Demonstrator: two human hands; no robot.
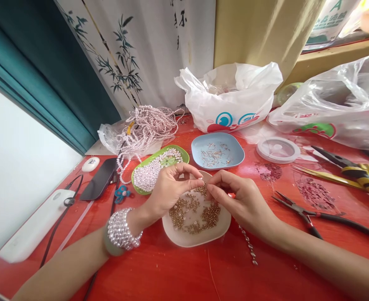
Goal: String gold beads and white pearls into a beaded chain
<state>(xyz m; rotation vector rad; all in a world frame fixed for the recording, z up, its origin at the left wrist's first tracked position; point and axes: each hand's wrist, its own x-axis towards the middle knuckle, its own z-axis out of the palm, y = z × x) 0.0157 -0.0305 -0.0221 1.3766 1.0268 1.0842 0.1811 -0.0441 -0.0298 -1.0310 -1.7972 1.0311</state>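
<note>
Over a white dish [175,237] of small gold beads [210,216], both my hands work close together. My left hand [168,186], with a pearl bracelet [123,230] on its wrist, pinches a tiny white bead [201,177] between thumb and forefinger. My right hand [234,194] is closed in a pinch just beside it; what its fingertips hold is too small to make out. From under the right hand a short beaded chain [249,246] runs down onto the red table. Whether that hand grips the chain is hidden.
Behind lie a green tray [184,155] of pearls, a blue tray [239,156] of metal pins and pearl strands [149,127]. Pliers [300,211], yellow tweezers [331,177] and larger pliers [357,171] are right. A phone [98,179] and power strip [37,225] lie left; plastic bags [231,100] stand behind.
</note>
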